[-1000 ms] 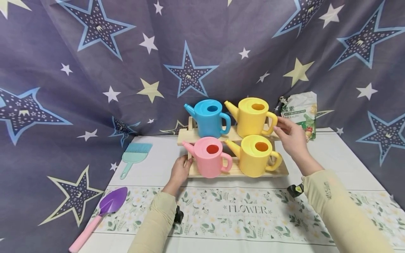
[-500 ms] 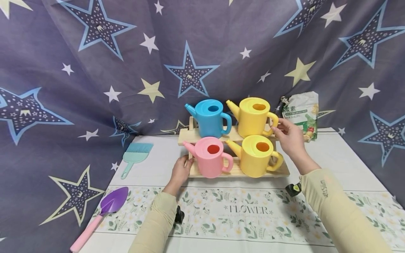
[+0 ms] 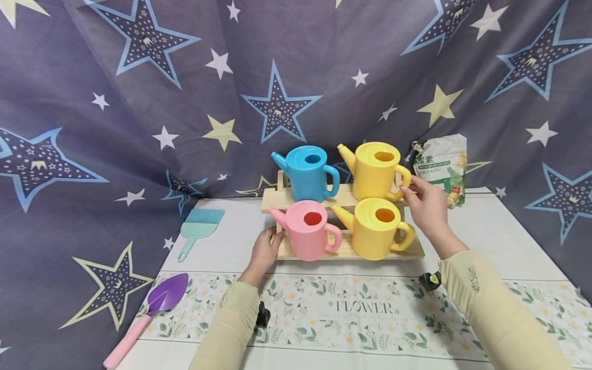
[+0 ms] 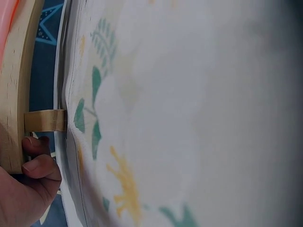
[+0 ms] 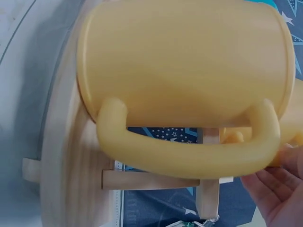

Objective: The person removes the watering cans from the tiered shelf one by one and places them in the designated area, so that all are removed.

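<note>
A two-tier wooden plant stand (image 3: 347,252) bears several toy watering cans. On the upper tier are a blue watering can (image 3: 306,177) and a yellow one (image 3: 373,177); below them are a pink can (image 3: 305,236) and another yellow can (image 3: 370,236). My left hand (image 3: 265,252) grips the lower board's left end, its fingers curled beneath the board (image 4: 14,104) in the left wrist view. With my right hand (image 3: 427,208) I pinch the upper yellow can's handle. In the right wrist view the lower yellow can (image 5: 184,66) hides most of that hold.
A teal brush (image 3: 199,226) and a purple trowel (image 3: 166,294) with a pink handle lie on the left. Behind my right hand leans a white-and-green bag (image 3: 441,162). A floral cloth (image 3: 324,308) covers the table; a star-patterned curtain (image 3: 185,113) hangs behind.
The upper yellow can has moved a little to the right along its tier, away from the blue can, with my right hand on its handle. My left hand stays on the stand.
</note>
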Demonstrator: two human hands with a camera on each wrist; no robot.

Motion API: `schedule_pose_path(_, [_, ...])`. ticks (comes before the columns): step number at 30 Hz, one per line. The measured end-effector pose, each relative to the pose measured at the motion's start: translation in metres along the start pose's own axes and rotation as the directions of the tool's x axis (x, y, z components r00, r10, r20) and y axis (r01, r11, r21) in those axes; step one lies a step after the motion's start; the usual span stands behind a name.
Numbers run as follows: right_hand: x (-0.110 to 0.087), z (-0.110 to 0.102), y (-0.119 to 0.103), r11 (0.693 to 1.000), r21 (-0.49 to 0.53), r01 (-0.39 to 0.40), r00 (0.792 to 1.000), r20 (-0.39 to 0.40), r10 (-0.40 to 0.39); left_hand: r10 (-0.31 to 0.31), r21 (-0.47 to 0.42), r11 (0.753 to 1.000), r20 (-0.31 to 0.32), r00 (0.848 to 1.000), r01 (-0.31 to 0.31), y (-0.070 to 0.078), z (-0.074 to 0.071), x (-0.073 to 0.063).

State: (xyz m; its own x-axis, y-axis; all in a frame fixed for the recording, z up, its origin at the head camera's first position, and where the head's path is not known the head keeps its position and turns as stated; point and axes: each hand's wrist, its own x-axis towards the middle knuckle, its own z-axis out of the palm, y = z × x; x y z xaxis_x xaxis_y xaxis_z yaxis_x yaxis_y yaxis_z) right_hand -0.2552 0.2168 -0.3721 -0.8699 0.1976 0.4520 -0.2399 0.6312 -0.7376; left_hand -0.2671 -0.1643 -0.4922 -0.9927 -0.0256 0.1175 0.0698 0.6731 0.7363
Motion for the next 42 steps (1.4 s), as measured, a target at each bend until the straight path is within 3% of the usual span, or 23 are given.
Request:
schedule_pose_path(15, [-0.007,-0.019,0.009,0.999,-0.036,0.019,0.989,-0.148,-0.025,-0.013,0.003,1.0,0.005,1.0,0.013,-0.002,0.0,0.001])
schedule_pose_path(24, [-0.014,-0.039,0.006,0.999,-0.018,-0.048,0.987,-0.153,0.045,-0.024,-0.013,1.0,0.014,1.0,0.024,-0.001,0.0,0.001])
schedule_pose_path(35, [-0.023,-0.063,0.01,0.999,-0.029,-0.026,0.98,-0.2,0.019,-0.02,-0.013,1.0,0.011,1.0,0.02,-0.001,0.0,0.001])
schedule_pose_path(42, [-0.029,-0.076,0.016,0.997,-0.022,-0.079,0.974,-0.213,0.072,-0.042,-0.014,0.999,0.023,0.999,0.042,0.0,0.0,0.0])
